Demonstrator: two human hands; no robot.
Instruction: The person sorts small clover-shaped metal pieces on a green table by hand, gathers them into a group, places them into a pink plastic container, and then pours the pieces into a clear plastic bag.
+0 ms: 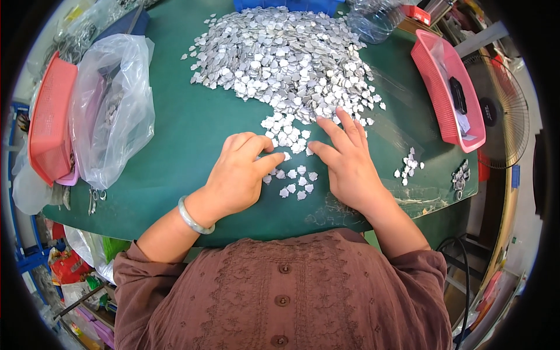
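A large heap of small, flat, silvery-white metal pieces (280, 58) with notched outlines lies on the green table. A small cluster of the same pieces (286, 131) has been drawn apart at the heap's near edge, between my hands. My left hand (239, 169), a pale bangle (193, 217) on its wrist, is loosely bent left of the cluster. Its thumb and forefinger are apart, one tip against a loose piece. My right hand (352, 166) lies with fingers spread, its fingertips at the heap's near right edge. Several loose pieces (298, 182) lie closer to me.
At left stand a pink basket (51, 122) and a clear plastic bag (119, 131), with scissors (95, 198) nearby. On the right are a small group of pieces (409, 166), a pink basket (446, 96) holding a black object, and a fan (501, 111). A blue bin (289, 4) stands behind the heap.
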